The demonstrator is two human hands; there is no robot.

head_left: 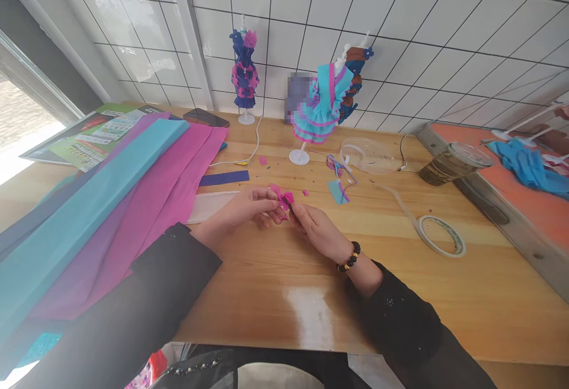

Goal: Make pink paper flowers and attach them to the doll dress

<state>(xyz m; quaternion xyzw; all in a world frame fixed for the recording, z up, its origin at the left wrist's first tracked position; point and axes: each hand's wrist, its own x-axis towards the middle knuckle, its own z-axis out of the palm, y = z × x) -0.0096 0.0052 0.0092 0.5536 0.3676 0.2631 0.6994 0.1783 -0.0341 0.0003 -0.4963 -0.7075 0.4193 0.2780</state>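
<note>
My left hand (253, 206) pinches a small bright pink crepe-paper flower (281, 196), its fingers curled around the lower edge. Against that flower my right hand (316, 229) holds a thin dark tool (288, 200); the fingers cover most of it, so its kind is unclear. A tiny pink scrap (305, 193) lies on the table just past my fingers. Behind my hands stand a turquoise and pink paper dress (324, 104) on a white stand and a navy and pink dress (244, 75) on another.
Long crepe-paper sheets (133, 187) in pink, purple and turquoise cover the left side. A navy strip (224, 178) and a turquoise piece (338, 192) lie on the wooden table (267, 294). To the right are a tape roll (441, 236) and a lidded cup (453, 163).
</note>
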